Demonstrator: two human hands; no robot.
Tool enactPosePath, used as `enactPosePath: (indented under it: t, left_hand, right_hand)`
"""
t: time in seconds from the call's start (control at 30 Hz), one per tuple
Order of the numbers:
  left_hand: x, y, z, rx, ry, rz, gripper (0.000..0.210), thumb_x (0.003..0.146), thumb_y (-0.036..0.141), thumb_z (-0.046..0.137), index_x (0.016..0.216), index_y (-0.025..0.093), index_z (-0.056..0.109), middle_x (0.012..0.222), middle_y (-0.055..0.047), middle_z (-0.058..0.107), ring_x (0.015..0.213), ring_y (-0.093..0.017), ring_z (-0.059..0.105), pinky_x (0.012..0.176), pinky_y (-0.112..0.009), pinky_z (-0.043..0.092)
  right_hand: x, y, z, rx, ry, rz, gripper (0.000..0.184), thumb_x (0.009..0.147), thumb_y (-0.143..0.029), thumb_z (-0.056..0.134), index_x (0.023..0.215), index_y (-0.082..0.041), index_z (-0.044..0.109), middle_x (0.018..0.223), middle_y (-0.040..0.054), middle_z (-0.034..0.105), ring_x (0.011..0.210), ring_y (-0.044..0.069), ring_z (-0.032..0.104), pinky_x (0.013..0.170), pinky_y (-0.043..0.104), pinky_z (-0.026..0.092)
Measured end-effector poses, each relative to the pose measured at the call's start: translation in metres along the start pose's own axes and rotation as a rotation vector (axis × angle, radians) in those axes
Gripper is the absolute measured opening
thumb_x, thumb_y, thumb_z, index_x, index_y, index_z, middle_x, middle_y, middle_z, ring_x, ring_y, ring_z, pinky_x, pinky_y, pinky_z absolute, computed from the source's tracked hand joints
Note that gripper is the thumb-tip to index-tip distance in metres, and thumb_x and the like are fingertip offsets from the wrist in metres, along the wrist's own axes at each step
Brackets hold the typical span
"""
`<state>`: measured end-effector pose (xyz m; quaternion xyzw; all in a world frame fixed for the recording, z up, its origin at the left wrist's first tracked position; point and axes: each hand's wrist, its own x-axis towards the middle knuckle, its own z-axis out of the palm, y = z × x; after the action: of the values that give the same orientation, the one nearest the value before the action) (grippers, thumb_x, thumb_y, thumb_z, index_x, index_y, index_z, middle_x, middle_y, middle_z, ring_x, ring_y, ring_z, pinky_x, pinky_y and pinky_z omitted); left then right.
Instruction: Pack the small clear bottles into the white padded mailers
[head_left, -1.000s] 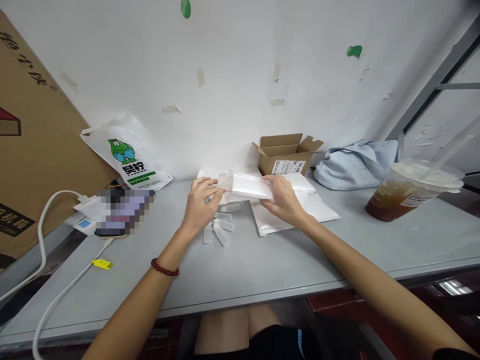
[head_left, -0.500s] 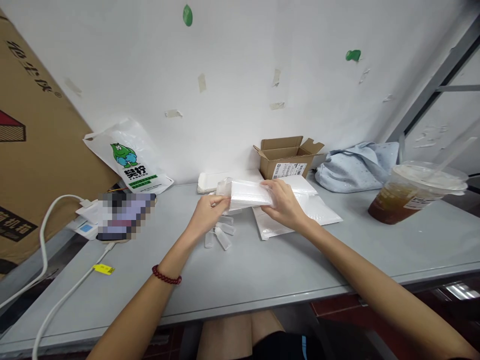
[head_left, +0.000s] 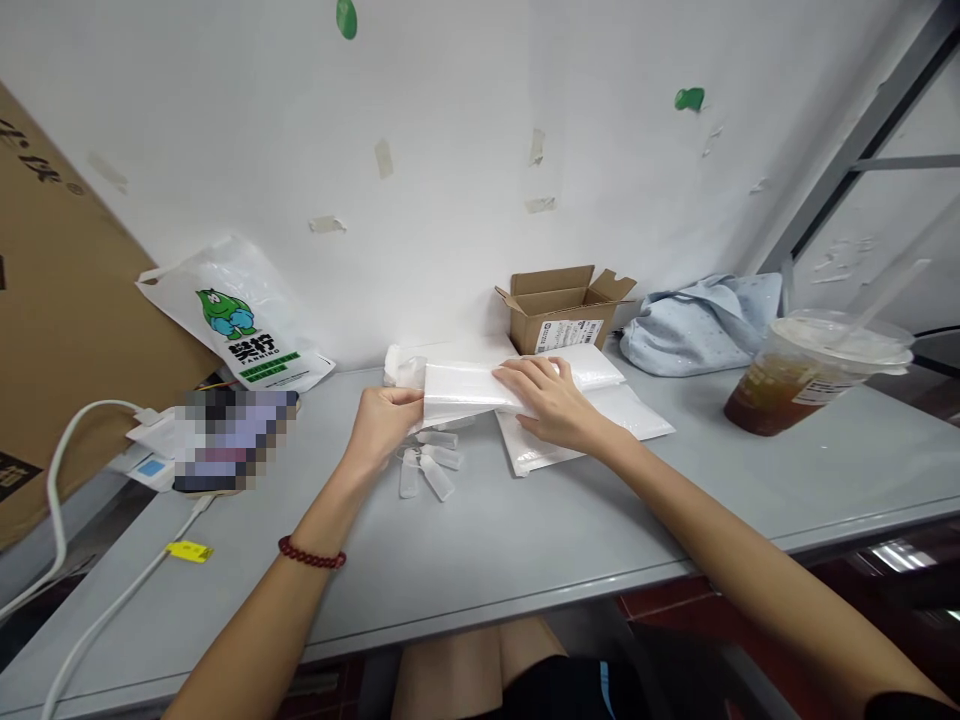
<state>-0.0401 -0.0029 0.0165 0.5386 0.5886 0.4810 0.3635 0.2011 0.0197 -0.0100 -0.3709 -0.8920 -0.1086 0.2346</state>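
A white bubble mailer (head_left: 459, 392) lies across between my hands, somewhat folded. My left hand (head_left: 386, 418) is closed on its left end, pinching it between thumb and fingers. My right hand (head_left: 551, 405) grips the right part, fingers spread over the top and thumb along the near edge. Under and in front of the mailer are several small frosted plastic vials (head_left: 436, 478). Crumpled clear plastic (head_left: 407, 371) sits just behind my left hand. More white bubble mailers (head_left: 634, 415) lie flat beneath and beyond my right hand.
An opened small cardboard box (head_left: 559, 322) stands by the wall, beside a light blue cloth bag (head_left: 701, 325). At right is a lidded drink cup (head_left: 799, 385) with a straw. On the left are a phone (head_left: 251, 440), white cables (head_left: 112, 615), a printed plastic bag (head_left: 240, 320) and a large carton (head_left: 82, 330).
The mailer now reaches further left and shows a longer face, with my left hand at its end. My right hand's fingers have spread over its top. The whole view has shifted slightly.
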Motion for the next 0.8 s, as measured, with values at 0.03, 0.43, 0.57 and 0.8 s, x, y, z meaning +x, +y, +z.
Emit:
enactPosePath:
  t: [0.03, 0.43, 0.57, 0.8]
  left_hand:
    - [0.0, 0.0, -0.001, 0.013, -0.006, 0.017, 0.013, 0.055, 0.025, 0.071, 0.056, 0.012, 0.07, 0.047, 0.001, 0.056, 0.048, -0.011, 0.046, 0.046, -0.022, 0.035]
    - [-0.009, 0.005, 0.005, -0.032, -0.501, -0.048, 0.015, 0.067, 0.029, 0.065, 0.064, 0.016, 0.071, 0.051, 0.001, 0.049, 0.044, -0.009, 0.037, 0.04, -0.022, 0.029]
    - [-0.017, 0.009, 0.012, -0.064, -0.661, -0.067, 0.017, 0.073, 0.03, 0.06, 0.066, 0.018, 0.07, 0.051, 0.001, 0.048, 0.043, -0.008, 0.038, 0.041, -0.022, 0.031]
    - [-0.012, 0.001, 0.017, -0.2, -0.329, 0.046, 0.025, 0.071, 0.038, 0.066, 0.078, 0.015, 0.071, 0.071, -0.005, 0.066, 0.06, -0.014, 0.057, 0.056, -0.028, 0.047]
  right_hand:
    - [0.0, 0.001, -0.001, -0.025, 0.0, 0.0, 0.067, 0.069, -0.003, 0.047, 0.132, -0.021, 0.034, 0.133, 0.0124, 0.047, 0.119, 0.029, 0.04, 0.095, 0.05, 0.027]
    - [-0.003, -0.002, 0.01, -0.182, -0.011, -0.074, 0.083, 0.069, 0.013, 0.028, 0.141, -0.026, 0.027, 0.149, 0.0103, 0.03, 0.136, 0.03, 0.026, 0.097, 0.064, 0.027]
    - [-0.002, -0.018, 0.012, -0.192, 0.062, -0.133, 0.059, 0.084, 0.004, 0.03, 0.137, -0.023, 0.033, 0.143, 0.0148, 0.039, 0.133, 0.028, 0.034, 0.098, 0.059, 0.03]
    - [0.0, -0.026, 0.012, -0.135, 0.212, -0.103, 0.034, 0.09, -0.005, 0.038, 0.116, -0.022, 0.054, 0.111, 0.0081, 0.065, 0.104, 0.021, 0.057, 0.091, 0.043, 0.034]
